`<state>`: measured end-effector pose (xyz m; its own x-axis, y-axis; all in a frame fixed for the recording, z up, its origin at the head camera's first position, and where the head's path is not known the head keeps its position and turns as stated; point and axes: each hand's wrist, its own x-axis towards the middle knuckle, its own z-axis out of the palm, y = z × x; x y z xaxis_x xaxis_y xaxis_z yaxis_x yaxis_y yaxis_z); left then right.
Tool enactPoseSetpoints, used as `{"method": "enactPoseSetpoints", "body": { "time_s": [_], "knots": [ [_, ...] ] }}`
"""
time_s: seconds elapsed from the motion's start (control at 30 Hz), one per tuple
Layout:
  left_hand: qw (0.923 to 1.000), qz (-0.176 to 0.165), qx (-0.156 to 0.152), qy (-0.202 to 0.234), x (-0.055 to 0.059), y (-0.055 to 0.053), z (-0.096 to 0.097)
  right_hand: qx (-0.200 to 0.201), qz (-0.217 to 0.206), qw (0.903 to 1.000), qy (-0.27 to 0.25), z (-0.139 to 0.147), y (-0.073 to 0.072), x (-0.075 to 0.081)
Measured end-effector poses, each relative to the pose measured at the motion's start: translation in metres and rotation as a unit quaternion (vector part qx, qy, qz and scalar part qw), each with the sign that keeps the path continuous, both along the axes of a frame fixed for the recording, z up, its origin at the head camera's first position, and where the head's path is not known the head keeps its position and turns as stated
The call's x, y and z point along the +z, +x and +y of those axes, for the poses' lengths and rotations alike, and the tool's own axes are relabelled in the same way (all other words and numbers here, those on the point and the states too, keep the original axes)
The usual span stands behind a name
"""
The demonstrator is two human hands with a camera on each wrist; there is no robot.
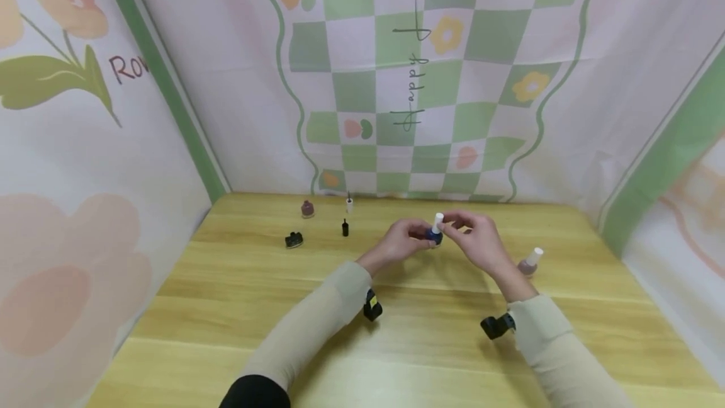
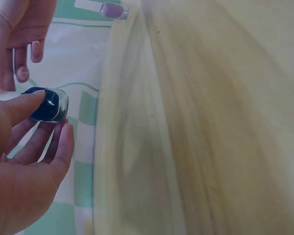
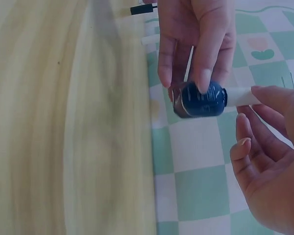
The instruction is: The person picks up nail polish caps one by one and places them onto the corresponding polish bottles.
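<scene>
A dark blue nail polish bottle (image 3: 204, 99) with a long white cap (image 1: 438, 222) is held up over the far part of the table. My left hand (image 1: 400, 242) pinches its glass body between thumb and fingers. From the other side, my right hand (image 1: 474, 239) grips the white cap with thumb and index finger, its other fingers loosely bent. In the right wrist view the cap (image 3: 240, 96) sits against the bottle's neck. To the right of my right hand, a mauve nail polish bottle (image 1: 528, 266) with a white cap stands on the table.
At the back left of the wooden table (image 1: 396, 357) are an uncapped dark purple bottle (image 1: 308, 209), a small black bottle (image 1: 294, 240), a white brush cap (image 1: 349, 204) and a black brush cap (image 1: 345, 228). A printed cloth (image 1: 391, 80) hangs behind the table's far edge.
</scene>
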<state>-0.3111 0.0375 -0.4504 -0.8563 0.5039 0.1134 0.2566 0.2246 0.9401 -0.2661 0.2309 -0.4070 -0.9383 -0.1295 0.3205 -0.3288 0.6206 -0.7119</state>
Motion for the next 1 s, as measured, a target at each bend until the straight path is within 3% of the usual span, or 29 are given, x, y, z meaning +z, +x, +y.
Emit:
{"method": "enactPoseSetpoints", "body": {
  "time_s": [0.27,0.47,0.67,0.87,1.0],
  "knots": [
    [0.9999,0.011,0.013,0.0,0.004,-0.013,0.019,-0.025,0.025,0.9993,-0.013,0.008,-0.012,-0.001],
    [0.9995,0.027,0.016,-0.004,-0.001,-0.028,0.034,-0.053,0.034,0.9977,-0.024,0.015,-0.021,-0.008],
    [0.9992,0.029,0.026,0.011,-0.005,-0.043,0.05,-0.091,0.023,0.9942,-0.053,0.021,-0.036,-0.016],
    [0.9978,0.059,0.029,-0.015,-0.009,-0.056,0.068,-0.123,0.01,0.9899,-0.07,0.029,-0.048,-0.021],
    [0.9978,0.054,0.029,-0.025,-0.011,-0.061,0.078,-0.153,0.0,0.9842,-0.089,0.033,-0.054,-0.026]
  ]
}}
